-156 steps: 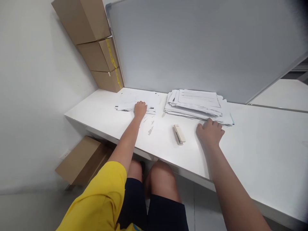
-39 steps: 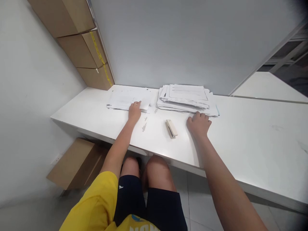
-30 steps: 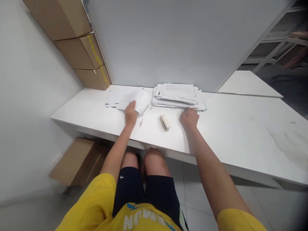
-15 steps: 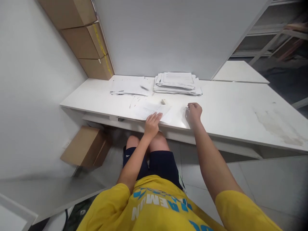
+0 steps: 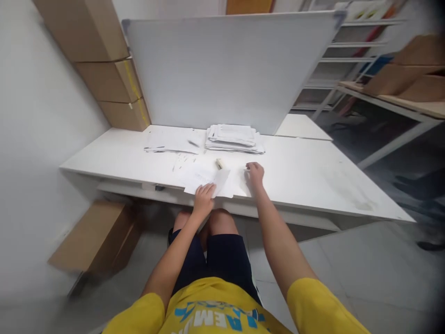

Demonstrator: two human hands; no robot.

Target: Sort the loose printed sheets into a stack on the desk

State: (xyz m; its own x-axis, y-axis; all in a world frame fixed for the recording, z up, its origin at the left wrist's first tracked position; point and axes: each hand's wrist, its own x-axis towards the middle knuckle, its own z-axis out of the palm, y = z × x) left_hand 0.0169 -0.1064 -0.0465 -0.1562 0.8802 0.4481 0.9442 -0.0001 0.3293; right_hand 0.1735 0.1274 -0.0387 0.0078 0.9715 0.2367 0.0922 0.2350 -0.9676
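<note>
Sheets of loose paper (image 5: 208, 178) lie at the near edge of our white desk (image 5: 306, 171). Our left hand (image 5: 204, 194) rests on their near edge, fingers together on top. The thumb is hidden, so we cannot tell whether the paper is pinched. Our right hand (image 5: 255, 171) sits just beside the sheets' right edge, fingers curled down to the desk; its grip cannot be determined. A beige stapler (image 5: 219, 163) shows just behind the sheets. Two paper stacks, thin (image 5: 172, 140) and thick (image 5: 233, 138), lie further back against the whiteboard panel (image 5: 222, 69).
</note>
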